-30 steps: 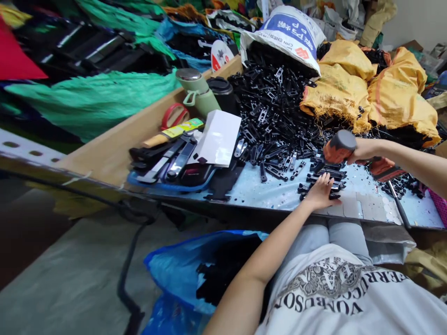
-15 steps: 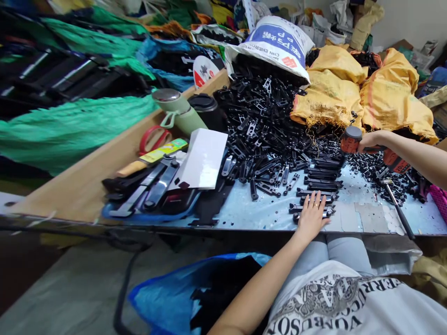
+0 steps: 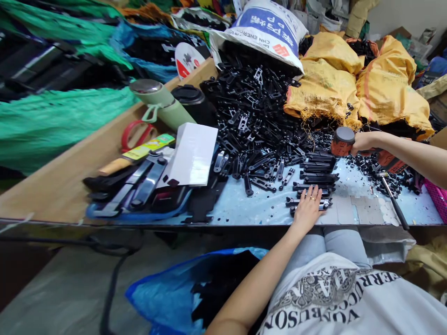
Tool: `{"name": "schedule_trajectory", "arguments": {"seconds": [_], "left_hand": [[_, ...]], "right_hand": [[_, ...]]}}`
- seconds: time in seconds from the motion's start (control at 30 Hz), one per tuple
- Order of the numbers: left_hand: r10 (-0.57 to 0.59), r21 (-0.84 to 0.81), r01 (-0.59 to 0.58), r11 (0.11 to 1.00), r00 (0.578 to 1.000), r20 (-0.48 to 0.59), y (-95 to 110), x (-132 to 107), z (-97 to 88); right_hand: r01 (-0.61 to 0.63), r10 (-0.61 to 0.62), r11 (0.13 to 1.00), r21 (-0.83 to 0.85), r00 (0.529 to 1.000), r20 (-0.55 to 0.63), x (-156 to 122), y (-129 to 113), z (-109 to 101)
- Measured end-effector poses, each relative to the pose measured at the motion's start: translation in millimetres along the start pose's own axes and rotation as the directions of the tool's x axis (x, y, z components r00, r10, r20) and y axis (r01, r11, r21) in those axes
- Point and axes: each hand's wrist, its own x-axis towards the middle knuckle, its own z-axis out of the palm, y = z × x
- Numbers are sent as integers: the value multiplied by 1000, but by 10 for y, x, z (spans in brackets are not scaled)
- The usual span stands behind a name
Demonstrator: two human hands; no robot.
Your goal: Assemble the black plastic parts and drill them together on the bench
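Observation:
My left hand lies flat with its fingers spread on a row of black plastic strips lined up near the table's front edge. A ring shows on one finger. My right hand is wrapped round the handle of an orange and black power screwdriver, whose tip points down at the far end of the row. Behind the row a big heap of loose black plastic parts spills from a white sack.
A hammer lies right of the row. At the left stand a green flask, a black cup, red scissors and a white card. Yellow sacks fill the back right. A blue bag sits below the table.
My right hand has carried the screwdriver away from me, from over the near strips to the far end of the row. My left hand stayed flat on the strips. The view shifted right.

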Motion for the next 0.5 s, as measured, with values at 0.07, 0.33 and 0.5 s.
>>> {"name": "schedule_trajectory", "arguments": {"seconds": [0.07,0.33,0.5], "left_hand": [[-2,0,2,1000,1000,-5,7,-7,8],[-46,2,46,999,999,-5,42,15,1],[-58,-13,58,998,998,-1,51,28,-16]], "right_hand": [[-3,5,998,-61,999,38,55,-14,35],[63,-60,987,-146,998,20,-196,-51,125],[32,-24,994,-102,997,75,-334,-44,242]]}}
